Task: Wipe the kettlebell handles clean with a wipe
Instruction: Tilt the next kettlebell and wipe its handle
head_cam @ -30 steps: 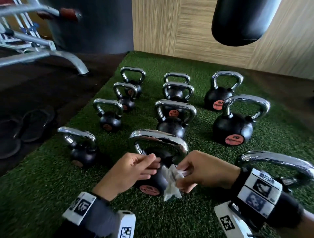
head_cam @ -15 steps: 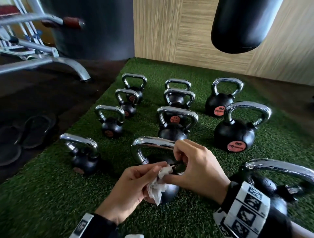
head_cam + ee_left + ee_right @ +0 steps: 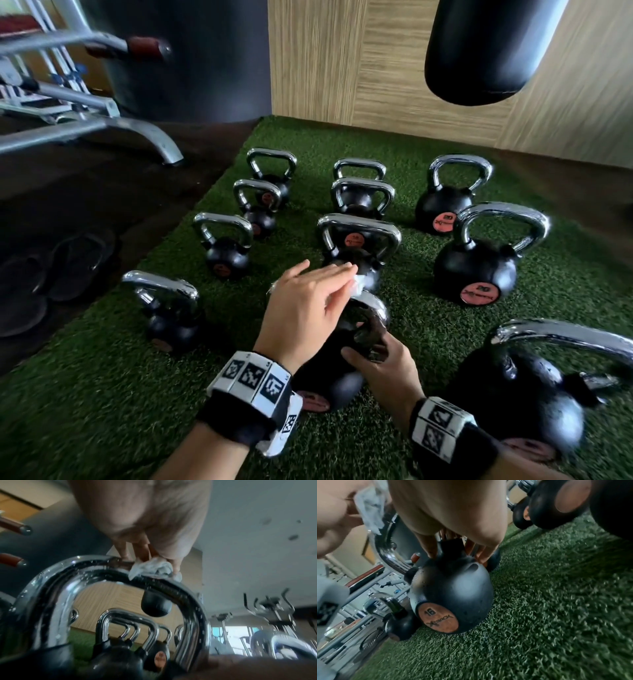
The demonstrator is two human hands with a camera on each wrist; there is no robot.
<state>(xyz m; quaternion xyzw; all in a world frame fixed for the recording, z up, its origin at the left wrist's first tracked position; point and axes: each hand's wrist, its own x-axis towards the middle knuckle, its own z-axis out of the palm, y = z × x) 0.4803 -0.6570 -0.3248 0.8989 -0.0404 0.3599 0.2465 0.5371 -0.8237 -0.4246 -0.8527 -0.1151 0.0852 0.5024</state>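
A black 16 kg kettlebell (image 3: pixel 329 377) (image 3: pixel 453 588) stands on the turf right in front of me. Its chrome handle (image 3: pixel 373 308) (image 3: pixel 51 588) is wet with droplets. My left hand (image 3: pixel 342 287) (image 3: pixel 145 520) reaches over the top of the handle. It holds a crumpled white wipe (image 3: pixel 358 287) (image 3: pixel 154 568) (image 3: pixel 370 507) against the bar between fingers and thumb. My right hand (image 3: pixel 380 363) (image 3: pixel 450 513) grips the handle's right leg, just above the ball. The left hand hides most of the handle's top in the head view.
Several more chrome-handled kettlebells stand on the green turf (image 3: pixel 102 394): a large one close at the right (image 3: pixel 513 394), a small one at the left (image 3: pixel 168 318), one just behind (image 3: pixel 356 246). A punching bag (image 3: pixel 486 51) hangs above; a bench frame (image 3: pixel 85 130) and sandals (image 3: pixel 51 274) lie left.
The left hand took the wipe from in front of the kettlebell and rose onto the handle's top. The right hand let go of the wipe and dropped to grip the handle's right leg.
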